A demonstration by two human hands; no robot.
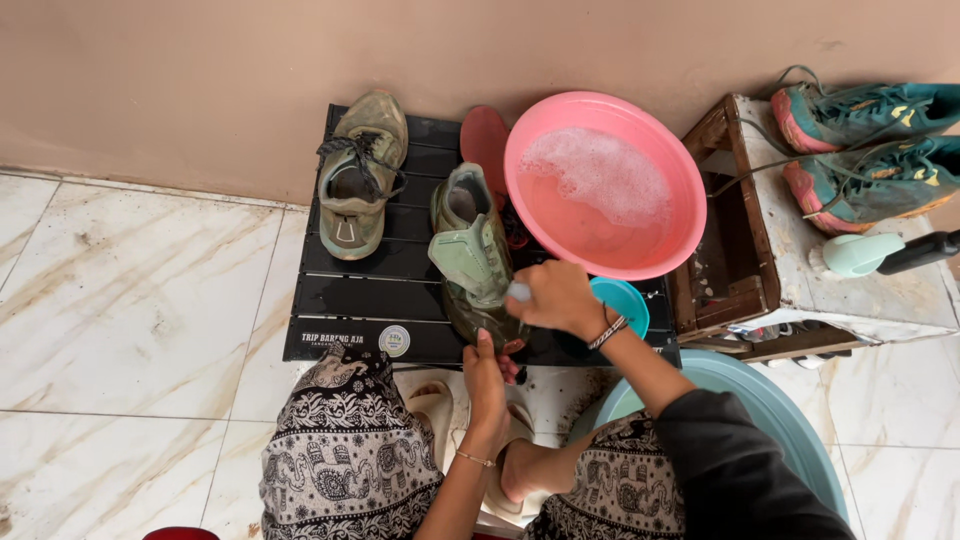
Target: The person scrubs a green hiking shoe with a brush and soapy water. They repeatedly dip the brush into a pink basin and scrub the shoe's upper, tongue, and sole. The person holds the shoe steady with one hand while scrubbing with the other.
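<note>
The left hand (487, 375) reaches forward from a bare forearm, fingers extended and pressed flat, a thin bracelet at the wrist. The right hand (560, 298) is curled closed, wrist bent, banded with bracelets, its arm in a dark sleeve.

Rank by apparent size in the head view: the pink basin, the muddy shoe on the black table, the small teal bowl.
1. Pink basin, clearly largest.
2. Muddy shoe.
3. Small teal bowl, smallest, though the right hand partly hides it.
</note>
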